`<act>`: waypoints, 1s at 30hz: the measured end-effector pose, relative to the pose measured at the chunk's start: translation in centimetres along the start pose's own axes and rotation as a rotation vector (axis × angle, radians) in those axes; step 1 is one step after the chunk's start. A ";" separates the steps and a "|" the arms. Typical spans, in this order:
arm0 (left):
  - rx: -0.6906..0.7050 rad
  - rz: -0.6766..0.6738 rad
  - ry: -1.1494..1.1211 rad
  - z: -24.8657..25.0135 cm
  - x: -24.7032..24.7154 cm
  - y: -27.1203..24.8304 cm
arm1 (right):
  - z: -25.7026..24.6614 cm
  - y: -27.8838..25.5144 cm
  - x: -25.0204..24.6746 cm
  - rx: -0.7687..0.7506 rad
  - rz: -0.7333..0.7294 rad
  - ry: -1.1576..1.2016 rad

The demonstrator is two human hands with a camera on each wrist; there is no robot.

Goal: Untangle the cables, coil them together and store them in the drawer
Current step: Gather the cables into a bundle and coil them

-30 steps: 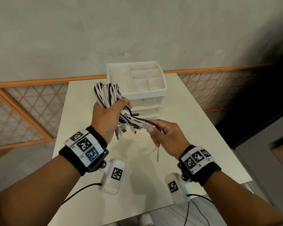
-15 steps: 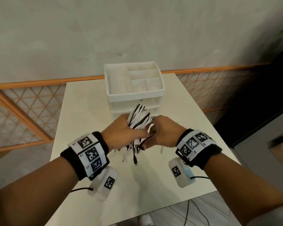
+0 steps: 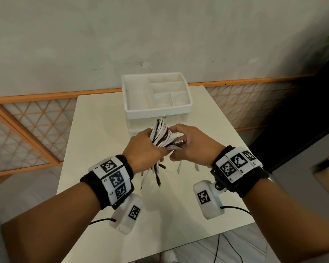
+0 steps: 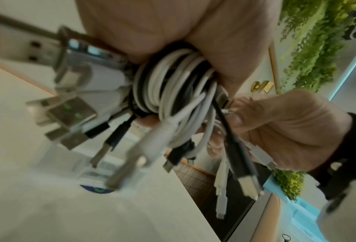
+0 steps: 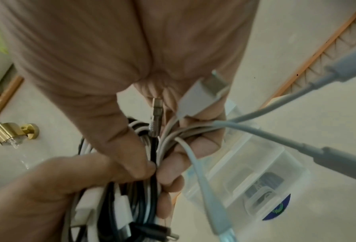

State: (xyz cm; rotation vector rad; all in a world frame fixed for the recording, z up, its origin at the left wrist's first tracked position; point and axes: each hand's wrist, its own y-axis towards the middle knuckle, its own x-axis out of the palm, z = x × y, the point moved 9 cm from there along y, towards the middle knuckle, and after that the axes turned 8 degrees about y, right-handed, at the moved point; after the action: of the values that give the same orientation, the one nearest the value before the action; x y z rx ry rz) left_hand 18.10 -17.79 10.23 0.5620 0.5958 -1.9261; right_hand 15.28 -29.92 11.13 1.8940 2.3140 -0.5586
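- Your head camera looks forward and down from above the surface point(image 3: 103, 130), taking in both forearms with the white organizer point(image 3: 156, 97) beyond them at the far edge.
- Your left wrist camera sits very near, under the left hand point(image 4: 173, 27), looking along it at the cable bundle point(image 4: 173, 91).
- Your right wrist camera looks just as closely along the right hand point(image 5: 131, 49).
- All three views share the bundle; both wrist views catch the organizer behind it.

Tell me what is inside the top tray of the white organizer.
The organizer's top tray shows only bare white compartments in the head view. Its near inner wall hides a strip of the floor. The cable bundle, held by the left hand and right hand, covers the drawers below.
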 end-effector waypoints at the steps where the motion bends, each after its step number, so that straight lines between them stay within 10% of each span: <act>1: 0.002 0.002 0.005 0.1 -0.1 0.2 | -0.1 0.0 -0.2 -0.020 0.019 0.009; 14: -0.087 0.140 -0.162 -1.8 -1.7 1.0 | 2.0 -1.2 -2.3 0.062 0.086 0.065; 22: 0.127 -0.051 -0.222 0.7 1.7 0.2 | 1.6 -1.1 -1.6 0.012 0.480 0.519; 30: 0.141 -0.004 -0.421 1.0 0.4 -0.3 | 1.1 -1.4 0.3 0.036 0.354 0.460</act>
State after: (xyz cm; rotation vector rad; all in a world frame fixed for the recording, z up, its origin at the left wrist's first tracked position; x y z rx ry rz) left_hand 17.55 -18.59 10.83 0.2271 0.1929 -2.0214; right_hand 13.66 -30.28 10.30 2.5956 2.1119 -0.1322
